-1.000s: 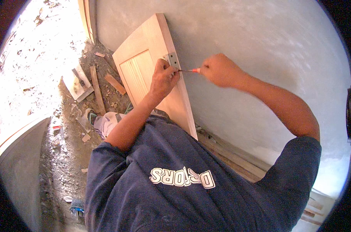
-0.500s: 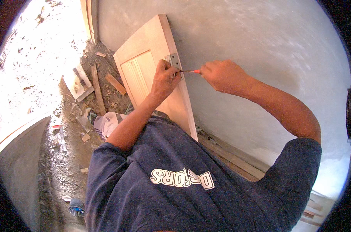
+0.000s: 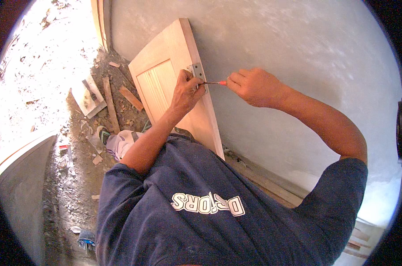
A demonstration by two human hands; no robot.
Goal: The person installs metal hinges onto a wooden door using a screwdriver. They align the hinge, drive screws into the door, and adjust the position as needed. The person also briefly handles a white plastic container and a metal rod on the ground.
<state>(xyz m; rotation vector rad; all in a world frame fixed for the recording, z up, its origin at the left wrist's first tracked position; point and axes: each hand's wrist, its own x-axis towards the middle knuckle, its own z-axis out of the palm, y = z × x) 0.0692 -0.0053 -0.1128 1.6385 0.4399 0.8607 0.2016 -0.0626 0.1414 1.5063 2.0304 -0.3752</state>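
Note:
A pale wooden panel door (image 3: 166, 55) stands tilted on its side, with a metal hinge (image 3: 198, 70) on its narrow edge. My left hand (image 3: 185, 92) is closed at the hinge, thumb and fingertips pressed against it beside the screwdriver tip. In my right hand (image 3: 254, 88) is a screwdriver (image 3: 215, 83), its thin dark shaft level and pointing left into the hinge. Only the red front end of its handle shows; my fist covers the rest. Any screw at the tip is hidden by my left fingers.
A grey plastered wall (image 3: 289, 40) rises behind the door and along my right. Wood offcuts (image 3: 131, 98) and a pale board (image 3: 89, 96) litter the dirt floor at left. A blue-bristled brush (image 3: 86, 240) lies lower left. Long timber (image 3: 267, 181) runs along the wall's foot.
My right fist has turned a little around the screwdriver handle and shifted slightly left. My left hand stays at the hinge. Door and hands sit marginally further left in view.

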